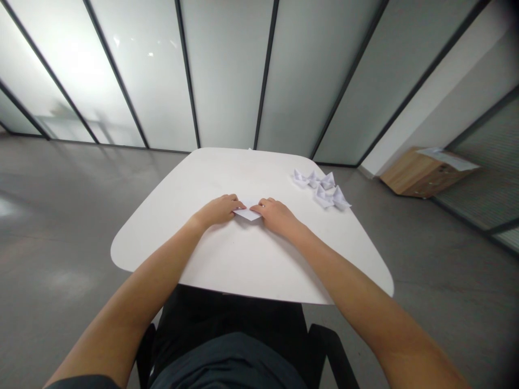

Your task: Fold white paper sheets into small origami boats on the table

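Nearest the camera are the person's dark clothes (227,362) and the black arms of a chair (328,346), with both bare forearms reaching forward onto a white rounded table (239,170). Near the middle of the table, the left hand (217,210) and right hand (275,216) face each other, fingers curled and tips meeting a small folded white paper (247,213) that lies between them. Whether they pinch the paper or only press on it, this view cannot settle. Its shape is partly hidden, but it looks flat and unfinished beside the group of paper boats (320,189) standing near the table's far right edge: about five, folded and opened out, some touching. Beyond the table lie a grey floor (60,216) and a frosted glass wall (227,70). Off to the right stands a low wooden cabinet (417,175) with sheets of paper (446,158) on top.
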Action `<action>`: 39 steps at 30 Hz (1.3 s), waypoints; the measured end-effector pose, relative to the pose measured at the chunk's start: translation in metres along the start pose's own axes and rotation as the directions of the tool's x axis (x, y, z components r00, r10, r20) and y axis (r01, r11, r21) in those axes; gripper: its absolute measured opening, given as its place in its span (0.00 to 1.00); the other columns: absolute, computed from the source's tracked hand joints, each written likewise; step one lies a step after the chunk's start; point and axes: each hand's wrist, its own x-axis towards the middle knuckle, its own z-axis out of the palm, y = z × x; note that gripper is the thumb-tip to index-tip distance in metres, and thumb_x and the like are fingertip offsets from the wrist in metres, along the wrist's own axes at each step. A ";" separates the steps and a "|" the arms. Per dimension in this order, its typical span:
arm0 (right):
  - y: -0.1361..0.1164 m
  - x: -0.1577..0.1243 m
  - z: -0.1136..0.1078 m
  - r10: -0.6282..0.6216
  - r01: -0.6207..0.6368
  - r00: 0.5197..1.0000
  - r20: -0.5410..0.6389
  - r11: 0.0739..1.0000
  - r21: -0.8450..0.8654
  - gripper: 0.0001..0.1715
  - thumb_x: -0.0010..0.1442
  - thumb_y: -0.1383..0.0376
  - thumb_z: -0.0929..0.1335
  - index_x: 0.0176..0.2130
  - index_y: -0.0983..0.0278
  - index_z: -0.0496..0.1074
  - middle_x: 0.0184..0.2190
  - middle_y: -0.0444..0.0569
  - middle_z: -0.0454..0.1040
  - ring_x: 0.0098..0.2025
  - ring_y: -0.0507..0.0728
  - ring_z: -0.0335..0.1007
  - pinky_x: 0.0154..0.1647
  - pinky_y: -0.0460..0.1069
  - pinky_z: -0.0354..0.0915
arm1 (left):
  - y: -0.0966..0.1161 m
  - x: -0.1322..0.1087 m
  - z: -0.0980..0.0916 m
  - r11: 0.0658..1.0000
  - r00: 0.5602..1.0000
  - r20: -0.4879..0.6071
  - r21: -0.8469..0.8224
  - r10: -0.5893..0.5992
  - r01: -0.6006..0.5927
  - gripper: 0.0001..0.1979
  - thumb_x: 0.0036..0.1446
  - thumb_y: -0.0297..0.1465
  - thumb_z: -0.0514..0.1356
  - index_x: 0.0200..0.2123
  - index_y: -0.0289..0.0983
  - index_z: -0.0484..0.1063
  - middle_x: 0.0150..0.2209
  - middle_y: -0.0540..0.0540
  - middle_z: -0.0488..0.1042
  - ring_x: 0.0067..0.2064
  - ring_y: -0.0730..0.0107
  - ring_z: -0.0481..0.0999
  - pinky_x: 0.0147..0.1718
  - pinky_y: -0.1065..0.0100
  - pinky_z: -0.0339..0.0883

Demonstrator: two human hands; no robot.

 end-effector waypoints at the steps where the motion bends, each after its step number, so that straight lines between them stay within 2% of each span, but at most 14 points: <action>1: 0.001 0.000 0.000 0.000 0.000 1.000 -0.001 1.000 0.007 0.29 0.71 0.73 0.63 0.65 0.56 0.74 0.54 0.56 0.76 0.53 0.64 0.70 0.50 0.53 0.64 | -0.001 0.000 -0.001 1.000 1.000 0.010 -0.013 0.000 0.000 0.27 0.61 0.21 0.55 0.60 0.42 0.78 0.55 0.40 0.76 0.55 0.58 0.77 0.58 0.61 0.67; 7: 0.000 -0.002 -0.003 0.002 -0.002 1.000 0.019 1.000 0.016 0.27 0.70 0.73 0.63 0.63 0.58 0.75 0.52 0.57 0.76 0.52 0.64 0.70 0.49 0.53 0.65 | -0.004 -0.001 -0.005 0.997 0.998 0.024 -0.047 -0.055 0.056 0.21 0.58 0.24 0.57 0.54 0.40 0.78 0.51 0.42 0.77 0.51 0.58 0.78 0.52 0.62 0.70; 13: -0.005 -0.002 -0.002 0.011 -0.011 1.000 0.008 1.000 -0.001 0.25 0.70 0.73 0.63 0.61 0.57 0.74 0.52 0.57 0.75 0.52 0.64 0.70 0.47 0.53 0.64 | 0.013 -0.002 -0.002 0.997 0.996 -0.030 0.012 -0.081 0.081 0.15 0.60 0.30 0.59 0.50 0.40 0.76 0.49 0.42 0.77 0.51 0.55 0.78 0.48 0.60 0.70; 18: -0.008 -0.001 0.000 0.043 -0.043 0.999 -0.008 0.999 -0.011 0.22 0.67 0.75 0.64 0.57 0.63 0.74 0.51 0.59 0.75 0.51 0.66 0.69 0.47 0.54 0.63 | 0.020 0.000 0.000 0.997 0.996 -0.064 0.023 -0.069 0.071 0.12 0.60 0.29 0.59 0.47 0.40 0.75 0.49 0.41 0.77 0.50 0.55 0.77 0.46 0.61 0.70; 24: 0.003 -0.001 0.002 0.088 -0.087 0.996 -0.013 0.994 0.073 0.18 0.64 0.76 0.65 0.51 0.64 0.74 0.49 0.58 0.76 0.51 0.64 0.70 0.49 0.53 0.63 | 0.004 -0.001 -0.001 0.993 0.994 -0.023 -0.046 -0.107 0.105 0.11 0.57 0.30 0.59 0.44 0.40 0.75 0.46 0.43 0.78 0.46 0.59 0.77 0.44 0.62 0.68; 31: 0.043 -0.009 0.012 0.102 -0.103 0.995 0.012 0.974 0.202 0.16 0.60 0.75 0.66 0.45 0.63 0.76 0.45 0.53 0.78 0.48 0.60 0.72 0.49 0.50 0.62 | -0.018 -0.006 -0.006 0.992 0.993 -0.008 -0.046 -0.116 0.116 0.12 0.62 0.36 0.58 0.44 0.40 0.78 0.44 0.44 0.81 0.44 0.58 0.78 0.43 0.63 0.67; 34: 0.052 -0.011 0.013 0.105 -0.102 0.995 0.002 0.963 0.250 0.13 0.62 0.73 0.67 0.44 0.63 0.77 0.44 0.51 0.79 0.46 0.58 0.72 0.48 0.49 0.62 | -0.022 -0.006 -0.010 0.987 0.989 0.018 -0.064 -0.149 0.150 0.15 0.65 0.42 0.57 0.43 0.39 0.79 0.42 0.44 0.82 0.42 0.59 0.79 0.41 0.64 0.66; 37: 0.054 -0.011 0.014 0.122 -0.115 0.992 -0.009 0.956 0.268 0.08 0.68 0.68 0.67 0.42 0.63 0.77 0.41 0.50 0.79 0.42 0.57 0.73 0.45 0.48 0.61 | -0.023 -0.007 -0.013 0.982 0.984 0.020 -0.065 -0.174 0.175 0.20 0.67 0.46 0.56 0.42 0.39 0.80 0.40 0.44 0.83 0.41 0.60 0.80 0.40 0.65 0.66; 39: 0.053 -0.010 0.014 0.140 -0.132 0.990 -0.014 0.956 0.261 0.11 0.72 0.64 0.66 0.41 0.63 0.77 0.40 0.51 0.80 0.42 0.57 0.74 0.44 0.48 0.61 | -0.025 -0.007 -0.013 0.981 0.982 -0.010 -0.053 -0.189 0.189 0.21 0.68 0.47 0.55 0.43 0.39 0.80 0.41 0.44 0.83 0.42 0.58 0.80 0.41 0.65 0.67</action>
